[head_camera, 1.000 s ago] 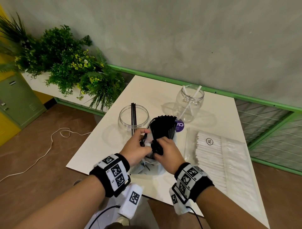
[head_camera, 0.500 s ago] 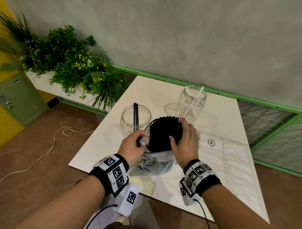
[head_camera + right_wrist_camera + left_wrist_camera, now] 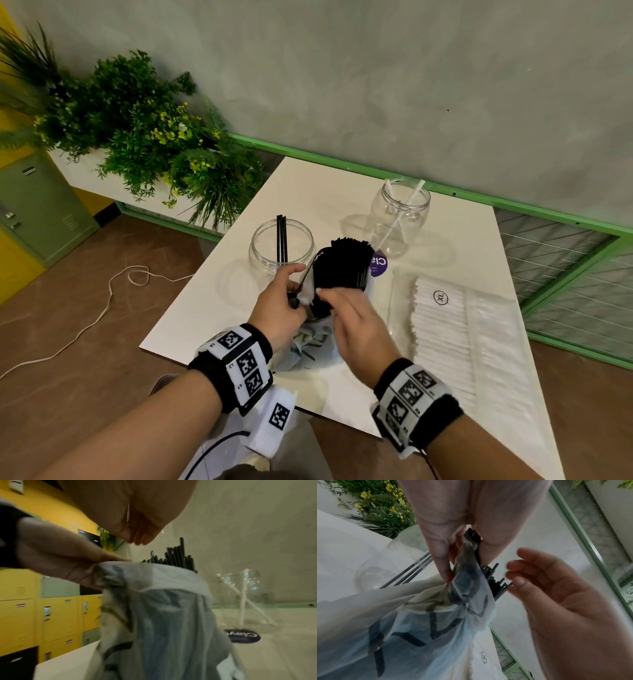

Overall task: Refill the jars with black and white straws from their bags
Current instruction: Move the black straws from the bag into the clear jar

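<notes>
- Your left hand (image 3: 279, 305) pinches the gathered edge of the translucent bluish-white plastic bag with dark lettering (image 3: 423, 628) between thumb and fingers, with a few black straw ends caught in the same pinch; the bag stands on the near part of the white rectangular table (image 3: 329, 192).
- Your right hand (image 3: 356, 325) holds nothing. Its fingers are loosely extended and blurred, the fingertips (image 3: 515, 566) just beside the exposed straws at the bag mouth; whether they touch cannot be told.
- The bundle of thin black straws (image 3: 342, 270) projects upward from the bag, directly beyond both hands.
- The flat clear bag of white straws marked "XL" (image 3: 459, 329) lies on the table to the right of your right hand.
- The wide clear jar holding a few black straws (image 3: 281, 246) stands just beyond your left hand.
- The narrower clear jar holding two crossed white straws (image 3: 400, 216) stands farther back, to the right.
</notes>
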